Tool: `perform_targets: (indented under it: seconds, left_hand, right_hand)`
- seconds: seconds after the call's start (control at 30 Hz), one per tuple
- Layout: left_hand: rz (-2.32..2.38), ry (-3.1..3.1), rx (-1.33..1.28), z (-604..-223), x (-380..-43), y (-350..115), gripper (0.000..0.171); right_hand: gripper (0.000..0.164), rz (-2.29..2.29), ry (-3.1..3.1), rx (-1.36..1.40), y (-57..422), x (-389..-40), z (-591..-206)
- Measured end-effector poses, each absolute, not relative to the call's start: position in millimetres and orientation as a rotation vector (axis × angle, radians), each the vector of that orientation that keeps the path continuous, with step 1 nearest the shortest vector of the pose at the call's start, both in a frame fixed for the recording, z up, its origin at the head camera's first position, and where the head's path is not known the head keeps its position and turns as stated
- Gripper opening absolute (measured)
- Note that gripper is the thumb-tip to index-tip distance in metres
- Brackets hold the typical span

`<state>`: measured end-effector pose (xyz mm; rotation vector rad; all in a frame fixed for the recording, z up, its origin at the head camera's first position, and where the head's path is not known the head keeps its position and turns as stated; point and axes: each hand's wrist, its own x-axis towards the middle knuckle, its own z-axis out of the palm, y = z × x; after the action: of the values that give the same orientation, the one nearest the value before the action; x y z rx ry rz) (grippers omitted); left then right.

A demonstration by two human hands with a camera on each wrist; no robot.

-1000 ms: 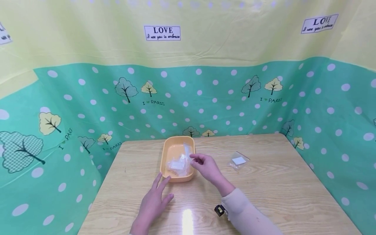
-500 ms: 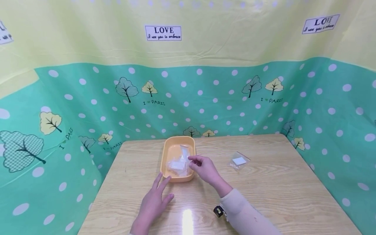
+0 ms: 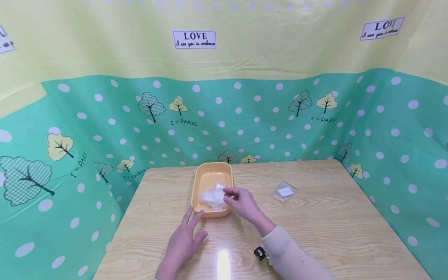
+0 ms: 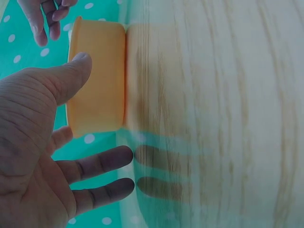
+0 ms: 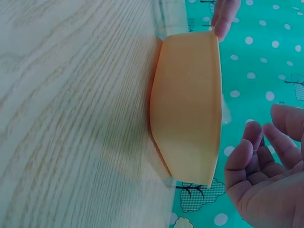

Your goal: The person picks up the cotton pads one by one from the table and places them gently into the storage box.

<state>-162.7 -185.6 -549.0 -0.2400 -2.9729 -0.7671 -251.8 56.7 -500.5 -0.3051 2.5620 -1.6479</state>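
In the head view an orange-yellow tray [image 3: 201, 175] stands on the wooden table, with clear plastic bags [image 3: 212, 197] holding white pieces inside it. The right hand [image 3: 245, 204] is over the tray's right rim, fingers bent. Its index fingertip and thumb seem to pinch the edge of one bag, whose thin reddish line runs up to them; the right wrist view shows little of this contact. Fingers spread, the left hand [image 3: 183, 239] has its fingertips at the tray's near left corner. Seen from the left wrist, the left hand [image 4: 42, 128] holds nothing.
Another clear bag [image 3: 285, 191] with a white square piece lies on the table [image 3: 315, 229], right of the tray. Green and yellow printed curtains [image 3: 245, 112] enclose the table at the back and sides. A black strap device [image 3: 259, 253] sits by the right sleeve.
The bag near the right fingertips has tipped down into the tray, and the reddish line seen there now lies crosswise instead of upright. The right hand shifted slightly left; the left hand stayed put.
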Motion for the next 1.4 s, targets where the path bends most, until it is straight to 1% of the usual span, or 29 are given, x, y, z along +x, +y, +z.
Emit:
perform_targets:
  seconds: [0.4,0.93,1.4]
  left_hand:
    - [-0.765,-2.98,-0.222,-548.8,-163.1,-184.2,0.072]
    - [-0.76,-2.977,-0.222,-544.2,-160.4,-182.1,0.072]
    - [-0.761,-2.963,-0.218,-545.5,-160.5,-182.0,0.072]
  right_hand:
    - [0.029,-1.627,2.569,-0.333,57.5,-249.4,-501.1]
    - [0.027,-1.65,2.535,-0.298,57.9,-247.0,-498.7]
    - [0.03,-1.636,2.567,-0.358,59.5,-247.8,-502.7]
